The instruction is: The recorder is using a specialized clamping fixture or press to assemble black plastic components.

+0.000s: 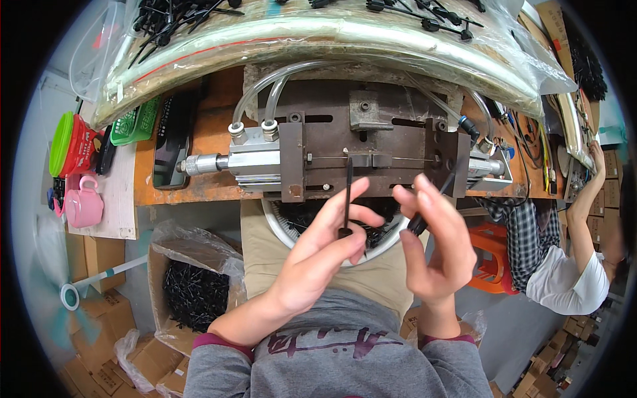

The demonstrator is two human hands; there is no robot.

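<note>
At the left, an open brown cardboard carton (158, 285) lined with clear plastic holds a heap of small black plastic parts (196, 295). Next comes the orange-topped wooden desk (215, 126), then a round white basin (273, 222) on the person's lap with more black pieces inside. The left hand (312, 255) grasps a slim black plastic rod (349, 196) between its fingers, upright before the dark brown metal fixture (332, 129) with silver cylinders. To its right, the fingers of the right hand (441, 255) pinch a second black piece (417, 224) with a thick end. Both pieces are apart and off the fixture, so the work on them looks unfinished. Many parts lie loose; which are done, I cannot tell.
</note>
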